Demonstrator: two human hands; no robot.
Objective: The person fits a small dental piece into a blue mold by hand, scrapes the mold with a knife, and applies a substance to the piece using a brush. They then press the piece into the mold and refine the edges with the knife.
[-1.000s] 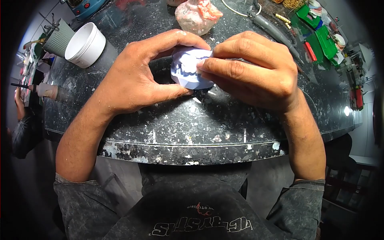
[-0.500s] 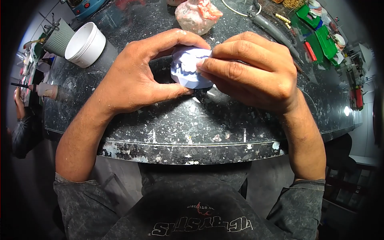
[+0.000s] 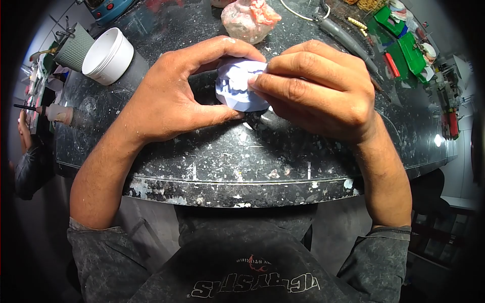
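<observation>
A pale lilac plaster dental model (image 3: pixel 238 87), with tooth shapes on its upper face, stands over the dark worktop. My left hand (image 3: pixel 174 93) curves round its left side, thumb at the near lower edge and index finger along the far edge. From the right, my right hand (image 3: pixel 323 88) has its thumb and fingers closed in a pinch on the model's upper right part. Those fingers cover that side of the model. Any small thing inside the pinch is hidden.
Around the hands, the scuffed worktop (image 3: pixel 227 156) is spotted with white. A white tub (image 3: pixel 108 56) stands at the left, beside a grey textured container (image 3: pixel 76 48). Behind the model sits a pinkish lump-topped jar (image 3: pixel 247 22). A grey handpiece (image 3: pixel 343 38) and green trays (image 3: pixel 411 55) lie at the right.
Almost nothing differs. Both hands keep their hold on the dental model, with at most a very slight shift of the fingers.
</observation>
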